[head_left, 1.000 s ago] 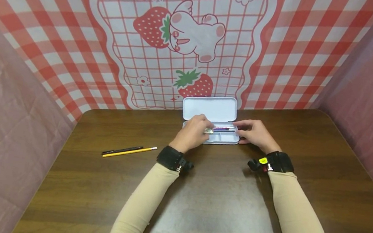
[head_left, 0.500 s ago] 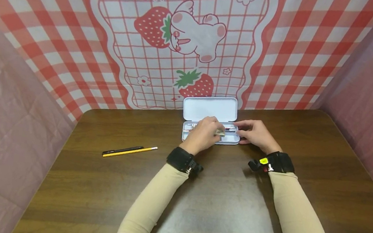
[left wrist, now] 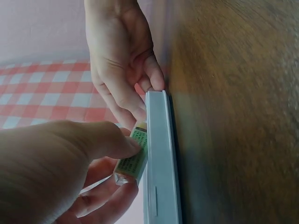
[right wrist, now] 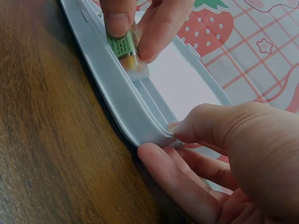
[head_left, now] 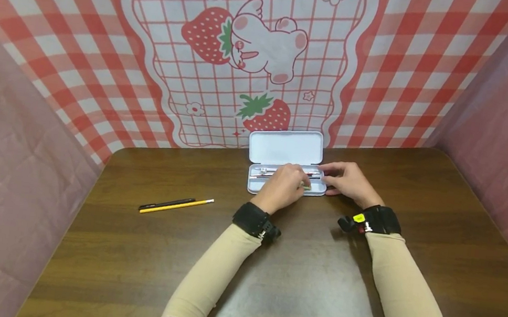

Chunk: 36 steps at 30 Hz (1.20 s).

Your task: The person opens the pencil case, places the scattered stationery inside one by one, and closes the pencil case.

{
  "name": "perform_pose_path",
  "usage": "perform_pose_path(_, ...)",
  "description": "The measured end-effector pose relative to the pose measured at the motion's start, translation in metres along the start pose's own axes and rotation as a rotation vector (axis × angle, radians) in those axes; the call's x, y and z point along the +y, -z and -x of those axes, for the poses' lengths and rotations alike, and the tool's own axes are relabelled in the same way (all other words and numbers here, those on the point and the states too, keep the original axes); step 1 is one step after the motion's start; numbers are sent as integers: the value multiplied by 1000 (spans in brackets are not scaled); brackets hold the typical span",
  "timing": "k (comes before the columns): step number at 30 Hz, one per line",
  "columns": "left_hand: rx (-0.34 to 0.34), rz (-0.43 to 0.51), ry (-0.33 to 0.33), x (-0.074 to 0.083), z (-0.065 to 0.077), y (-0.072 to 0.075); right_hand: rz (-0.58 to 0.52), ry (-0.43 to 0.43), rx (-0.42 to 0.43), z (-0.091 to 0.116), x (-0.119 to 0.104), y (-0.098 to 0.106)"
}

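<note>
A pale pencil case (head_left: 286,147) lies on the table with its lid raised against the cloth. My left hand (head_left: 283,186) pinches a small eraser (left wrist: 134,156) in a green printed sleeve and clear wrap between thumb and fingers. The eraser tilts over the front compartment, one end at the case's rim in the right wrist view; whether it touches the floor of the case I cannot tell. At the case's right end my right hand (head_left: 351,183) grips the wall, thumb on the rim and fingers outside. Slim pens or pencils (head_left: 264,171) lie in the back compartment, partly hidden by my left hand.
On the table to the left lie a black pen (head_left: 166,204) and a yellow pencil (head_left: 177,206), side by side. A red-and-white strawberry cloth (head_left: 259,111) hangs right behind the case. Pink cloth (head_left: 501,120) closes off both sides.
My left hand has moved right along the case with the eraser and dipped lower toward the front compartment. The right hand keeps its hold on the case's end.
</note>
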<state>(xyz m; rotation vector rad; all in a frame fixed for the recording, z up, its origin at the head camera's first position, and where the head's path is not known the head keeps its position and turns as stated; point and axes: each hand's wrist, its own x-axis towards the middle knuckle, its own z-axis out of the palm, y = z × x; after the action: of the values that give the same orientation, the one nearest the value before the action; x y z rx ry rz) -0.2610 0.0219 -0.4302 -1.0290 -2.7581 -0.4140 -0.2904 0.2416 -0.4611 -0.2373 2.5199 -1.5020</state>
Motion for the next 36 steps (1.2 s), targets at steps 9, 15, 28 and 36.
perform_pose_path(9,-20,19,-43,3,0,0,-14,19,-4,-1,-2,0)
perform_pose_path(15,-66,6,-94,3,0,-2,-18,16,-1,-1,-2,0)
perform_pose_path(28,-121,23,-124,7,1,-2,-39,1,-1,0,-2,0)
perform_pose_path(36,-152,18,-107,8,4,-2,-46,17,-13,1,0,-1)
